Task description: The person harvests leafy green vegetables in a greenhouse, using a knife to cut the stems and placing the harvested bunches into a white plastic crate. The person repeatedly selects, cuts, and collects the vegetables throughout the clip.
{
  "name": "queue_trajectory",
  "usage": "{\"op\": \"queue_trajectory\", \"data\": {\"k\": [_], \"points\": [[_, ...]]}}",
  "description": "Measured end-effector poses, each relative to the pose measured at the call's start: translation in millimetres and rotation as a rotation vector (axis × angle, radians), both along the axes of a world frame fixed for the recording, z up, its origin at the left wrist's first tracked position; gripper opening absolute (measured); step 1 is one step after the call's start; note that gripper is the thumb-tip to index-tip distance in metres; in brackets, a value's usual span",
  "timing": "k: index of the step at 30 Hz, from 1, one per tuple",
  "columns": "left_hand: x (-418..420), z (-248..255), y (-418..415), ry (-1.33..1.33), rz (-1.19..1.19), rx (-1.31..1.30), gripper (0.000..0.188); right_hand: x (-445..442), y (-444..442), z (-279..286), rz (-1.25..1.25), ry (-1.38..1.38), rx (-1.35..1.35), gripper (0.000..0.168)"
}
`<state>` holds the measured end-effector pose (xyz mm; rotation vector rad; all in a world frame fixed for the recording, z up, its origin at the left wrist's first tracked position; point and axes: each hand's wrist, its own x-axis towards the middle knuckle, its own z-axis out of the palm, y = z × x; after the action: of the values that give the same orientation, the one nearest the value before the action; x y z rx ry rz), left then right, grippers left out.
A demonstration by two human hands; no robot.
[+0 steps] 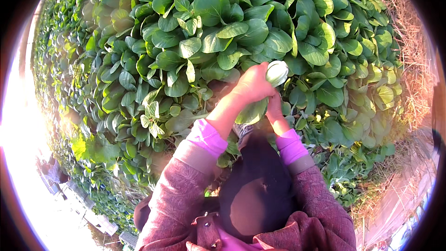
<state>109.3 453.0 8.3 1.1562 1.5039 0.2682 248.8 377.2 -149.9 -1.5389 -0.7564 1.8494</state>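
My left hand (253,82) is closed around a leafy green vegetable, likely bok choy; its pale, bulbous stem base (277,73) points up to the right. Green leaves (252,112) of the plant hang below that hand towards my knee. My right hand (274,106) is just below and right of the left one, beside the plant; its fingers are mostly hidden behind the left hand and the leaves, so its grip does not show. Dense leafy greens (212,8) grow in front of both hands.
The leafy bed spreads left, ahead and right. Dry straw (413,55) lines its right edge. My bent knee in dark trousers (258,195) is between my forearms, with a shoe (243,129) beneath the hands. Pale crates or boxes (101,221) stand at the lower left.
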Motion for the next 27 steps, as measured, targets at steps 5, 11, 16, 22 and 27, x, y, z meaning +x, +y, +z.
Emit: {"op": "queue_trajectory", "data": {"k": [5, 11, 16, 22, 27], "points": [[-32.3, -13.6, 38.4, 0.173, 0.086, 0.173, 0.072, -17.0, -9.5, 51.2, 0.018, -0.025, -0.040, 0.022], [-104.2, -40.7, 32.2, 0.165, 0.420, 0.212, 0.078, 1.6, -34.7, 51.6, -0.060, -0.001, 0.167, 0.028], [-121.0, -75.0, 9.4, 0.025, 0.661, 0.181, 0.074, 2.8, -28.4, 74.5, 0.216, -0.085, 0.560, 0.031], [-109.9, -73.3, -2.3, 0.182, 0.594, 0.221, 0.081, -41.5, 19.1, 90.7, 0.172, -0.044, 0.620, 0.027], [-121.7, -82.2, -3.4, -0.045, 0.728, 0.157, 0.076, -47.9, 68.7, 72.2, 0.061, -0.154, 0.586, 0.017]]}}
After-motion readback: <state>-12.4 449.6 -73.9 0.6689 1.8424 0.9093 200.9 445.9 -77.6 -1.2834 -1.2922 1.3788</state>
